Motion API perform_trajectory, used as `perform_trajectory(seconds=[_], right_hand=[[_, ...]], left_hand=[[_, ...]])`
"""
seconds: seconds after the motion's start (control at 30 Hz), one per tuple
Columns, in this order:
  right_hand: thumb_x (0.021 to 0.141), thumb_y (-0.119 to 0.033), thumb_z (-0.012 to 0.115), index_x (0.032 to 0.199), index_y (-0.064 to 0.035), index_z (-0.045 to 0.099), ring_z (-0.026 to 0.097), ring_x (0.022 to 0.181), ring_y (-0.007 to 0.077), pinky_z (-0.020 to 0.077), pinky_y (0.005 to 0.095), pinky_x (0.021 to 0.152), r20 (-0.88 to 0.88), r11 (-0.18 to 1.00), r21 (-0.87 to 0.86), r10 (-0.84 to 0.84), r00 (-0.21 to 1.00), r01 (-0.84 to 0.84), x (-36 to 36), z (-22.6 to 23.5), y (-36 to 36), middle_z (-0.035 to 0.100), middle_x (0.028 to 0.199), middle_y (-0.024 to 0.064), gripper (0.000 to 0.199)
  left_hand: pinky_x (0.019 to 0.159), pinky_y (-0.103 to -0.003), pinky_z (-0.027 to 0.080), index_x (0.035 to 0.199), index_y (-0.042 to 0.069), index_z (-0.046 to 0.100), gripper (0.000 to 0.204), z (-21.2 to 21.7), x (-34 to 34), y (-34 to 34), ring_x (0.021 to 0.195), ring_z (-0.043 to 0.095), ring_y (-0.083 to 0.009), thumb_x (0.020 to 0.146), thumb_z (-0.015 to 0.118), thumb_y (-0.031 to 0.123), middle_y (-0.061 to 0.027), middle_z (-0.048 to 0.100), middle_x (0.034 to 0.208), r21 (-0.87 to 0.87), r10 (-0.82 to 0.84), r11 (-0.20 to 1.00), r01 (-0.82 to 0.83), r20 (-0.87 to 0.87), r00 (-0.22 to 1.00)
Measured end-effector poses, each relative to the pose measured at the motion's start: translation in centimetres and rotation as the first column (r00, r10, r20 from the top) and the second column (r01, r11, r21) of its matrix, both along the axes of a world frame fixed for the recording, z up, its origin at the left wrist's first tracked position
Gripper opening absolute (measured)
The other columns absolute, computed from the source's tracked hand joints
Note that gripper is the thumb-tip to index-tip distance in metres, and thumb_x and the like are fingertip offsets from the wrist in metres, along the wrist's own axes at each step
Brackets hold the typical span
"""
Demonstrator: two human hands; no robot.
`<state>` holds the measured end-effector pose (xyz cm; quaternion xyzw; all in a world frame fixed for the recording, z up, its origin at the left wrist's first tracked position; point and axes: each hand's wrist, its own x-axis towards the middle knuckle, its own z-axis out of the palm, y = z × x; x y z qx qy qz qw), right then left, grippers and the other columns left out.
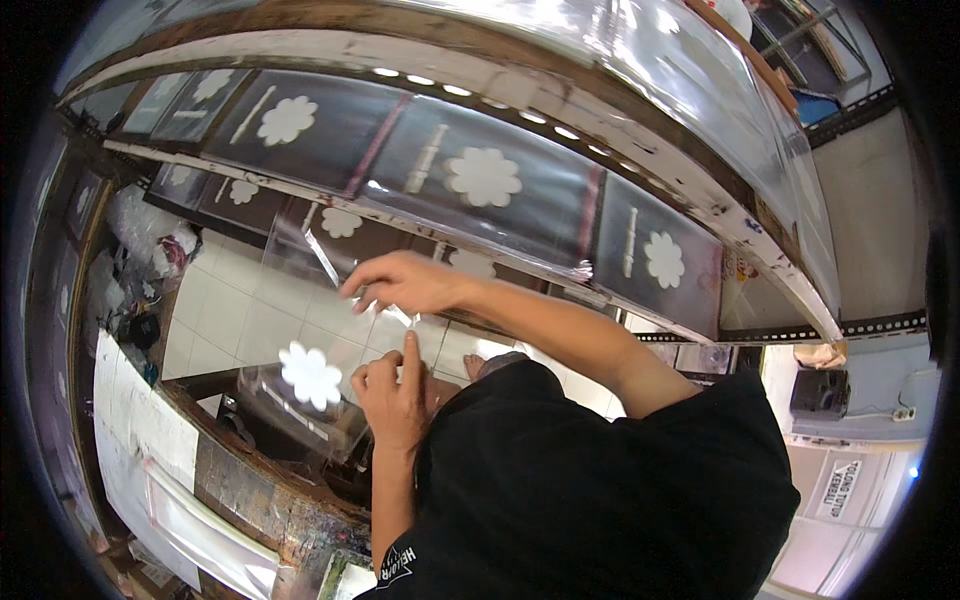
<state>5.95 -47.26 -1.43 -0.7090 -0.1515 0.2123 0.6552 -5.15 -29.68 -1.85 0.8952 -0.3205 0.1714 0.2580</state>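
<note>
Between my hands hangs a clear plastic sheet point(290, 300) printed with a white flower point(310, 375). My right hand point(405, 283) pinches the sheet's upper right edge, arm reaching in from the right. Just below it, my left hand point(395, 395) is closed on the lower right edge with the forefinger pointing up. The sheet hangs over the white tiled floor point(215, 310), between two long tables. My black shirt hides what lies under my arms.
A long curved print table point(620, 150) runs across the top, lined with dark panels point(480, 180), each bearing a white flower and a white bar. A worn wooden table edge point(250, 490) lies lower left. Bags and clutter point(150, 260) sit at far left.
</note>
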Motion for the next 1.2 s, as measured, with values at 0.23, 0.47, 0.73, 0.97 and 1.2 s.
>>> perform_trajectory(seconds=[0.23,0.47,0.73,0.97,1.2], right_hand=[[0.1,-0.009,0.055,0.14,-0.0051,0.052,0.067,0.113,0.024,0.0542,0.035,0.098,0.0,0.807,-0.084,-0.586,0.81,0.584,-11.2,6.6,-19.8,0.06,0.134,0.0099,0.04],[0.097,-0.001,0.051,0.141,-0.0012,0.049,0.059,0.122,0.0277,0.0534,0.035,0.097,0.19,0.342,-0.31,-0.892,0.41,0.887,-28.9,0.2,-39.0,0.059,0.134,0.0119,0.044],[0.095,-0.007,0.062,0.137,-0.0027,0.051,0.067,0.105,0.0227,0.0559,0.0289,0.086,-0.114,-0.012,-0.156,-0.993,-0.03,0.988,-40.2,-2.4,-43.4,0.059,0.131,0.0094,0.043],[0.091,0.006,0.042,0.13,-0.0045,0.056,0.07,0.099,0.0202,0.0535,0.0261,0.071,0.011,-0.015,-0.405,-1.0,-0.011,0.914,-41.7,-2.0,-44.3,0.061,0.123,0.0056,0.042],[0.092,0.005,0.042,0.124,-0.0042,0.058,0.068,0.089,0.0146,0.0505,0.0229,0.064,0.131,0.017,-0.401,-0.988,0.076,0.916,-42.4,-3.0,-46.4,0.062,0.116,0.0056,0.037]], left_hand=[[0.081,-0.041,0.039,0.129,0.004,0.062,0.052,-1.1,-1.9,-5.7,0.087,0.056,-0.0251,0.08,0.074,0.015,-0.0096,0.06,0.096,-0.171,-0.179,0.972,0.159,-0.11,0.978],[0.079,-0.042,0.043,0.117,0.003,0.067,0.033,-10.5,-2.3,-7.2,0.088,0.06,-0.0303,0.086,0.068,0.013,-0.0133,0.062,0.094,-0.092,-0.1,0.993,0.069,-0.379,0.92],[0.079,-0.046,0.054,0.113,-0.002,0.067,0.027,-24.6,-8.2,-4.7,0.088,0.067,-0.0395,0.091,0.063,0.015,-0.0235,0.068,0.099,0.004,0.049,0.997,-0.073,-0.774,0.631],[0.086,-0.046,0.053,0.107,-0.003,0.069,0.033,-30.3,-15.8,-0.2,0.096,0.069,-0.0408,0.09,0.061,0.023,-0.0266,0.07,0.101,0.189,0.253,0.956,-0.224,-0.917,0.307],[0.086,-0.045,0.053,0.109,-0.003,0.069,0.033,-30.5,-17.6,0.3,0.097,0.069,-0.0403,0.09,0.06,0.022,-0.0262,0.07,0.1,0.207,0.297,0.924,-0.323,-0.918,0.262]])
